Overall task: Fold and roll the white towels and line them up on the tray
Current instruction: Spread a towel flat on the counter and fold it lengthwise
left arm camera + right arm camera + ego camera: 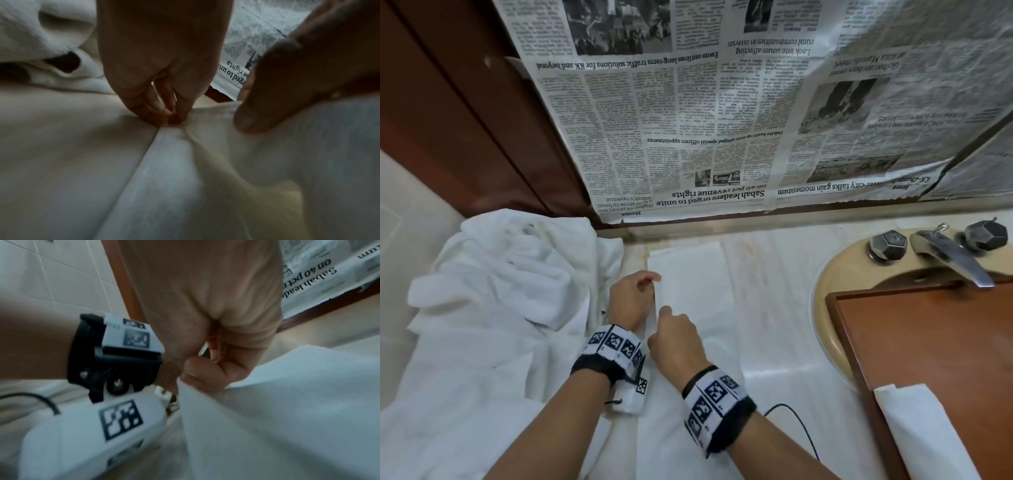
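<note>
A white towel (pixel 698 308) lies flat as a long strip on the counter, running away from me. My left hand (pixel 653 279) pinches its left edge, and the left wrist view shows the fingertips (pixel 164 116) closed on the hem. Just nearer, my right hand (pixel 664 312) pinches the same edge between thumb and fingers (pixel 197 378) and lifts it slightly. The wooden tray (pixel 945 342) sits over the basin at the right, with one folded white towel (pixel 924 435) on its near corner.
A heap of loose white towels (pixel 500 294) fills the counter on the left. A beige basin (pixel 825 308) with a metal faucet (pixel 948 257) lies under the tray. Newspaper (pixel 722 120) covers the wall behind. A black cable (pixel 801 428) trails near my right wrist.
</note>
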Demonstrator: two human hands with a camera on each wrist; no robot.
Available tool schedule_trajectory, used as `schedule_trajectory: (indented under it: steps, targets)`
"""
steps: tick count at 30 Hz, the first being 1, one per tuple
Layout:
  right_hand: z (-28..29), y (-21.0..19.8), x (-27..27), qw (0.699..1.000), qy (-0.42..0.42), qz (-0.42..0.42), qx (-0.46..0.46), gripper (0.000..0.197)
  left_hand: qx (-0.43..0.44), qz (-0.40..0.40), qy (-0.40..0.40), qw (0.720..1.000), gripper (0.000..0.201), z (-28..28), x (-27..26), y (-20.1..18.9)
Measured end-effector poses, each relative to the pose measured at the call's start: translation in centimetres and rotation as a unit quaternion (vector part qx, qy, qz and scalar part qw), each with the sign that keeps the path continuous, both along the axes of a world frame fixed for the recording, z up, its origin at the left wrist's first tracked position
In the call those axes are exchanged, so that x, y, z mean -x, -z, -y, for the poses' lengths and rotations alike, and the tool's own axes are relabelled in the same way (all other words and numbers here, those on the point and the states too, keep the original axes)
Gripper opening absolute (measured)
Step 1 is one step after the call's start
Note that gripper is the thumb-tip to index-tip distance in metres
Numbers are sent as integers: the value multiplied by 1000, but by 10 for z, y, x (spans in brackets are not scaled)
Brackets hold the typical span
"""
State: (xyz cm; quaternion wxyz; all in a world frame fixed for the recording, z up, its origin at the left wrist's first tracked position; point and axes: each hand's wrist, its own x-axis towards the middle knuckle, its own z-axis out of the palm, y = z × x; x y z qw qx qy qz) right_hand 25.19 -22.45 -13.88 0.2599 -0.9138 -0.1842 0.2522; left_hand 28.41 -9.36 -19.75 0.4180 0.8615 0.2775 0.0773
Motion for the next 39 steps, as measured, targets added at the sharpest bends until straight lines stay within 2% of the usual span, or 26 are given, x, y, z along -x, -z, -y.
schedule_trajectory:
  steps: [3,6,8,12,14,17,18,20,23,26,29,34,36,39]
  targets:
    - [3,11,0,1000,11,-9,-18,20,35,-7,8,999,39,-4,-3,0]
    - [9,18,-4,998,14,-29,-48,12,78,-21,11,997,25,-4,-6,0]
    - [13,20,-4,997,8,-44,-60,12,78,-17,22,997,21,-1,-5,2]
    - [24,20,-5,995,-32,-64,-75,20,40,-4,38,998,25,2,-7,6]
    - [35,19,-12,994,-26,-36,-104,17,3,6,50,999,26,4,-9,9]
    - [52,27,-35,992,-28,85,-90,14,-78,-18,83,993,33,3,-9,14]
    - [56,30,-44,988,-37,133,-74,18,-110,-42,95,988,37,1,-8,16]
    - [62,40,-62,977,-64,197,-42,37,-168,-73,111,977,43,1,-5,17]
    - [56,52,-80,974,-137,178,30,68,-229,-68,105,965,46,19,0,11]
    - [45,63,-88,960,-212,149,102,78,-248,-128,149,949,51,40,1,14]
    - [53,75,-103,956,-214,152,134,66,-232,-194,143,942,55,28,1,24]
    - [82,66,-128,969,-116,123,178,58,-207,-221,110,947,56,5,0,18]
    - [82,63,-116,977,-85,138,140,59,-188,-203,122,953,56,18,5,7]
    - [81,67,-70,969,-142,189,72,59,-190,-205,178,943,55,44,27,1]
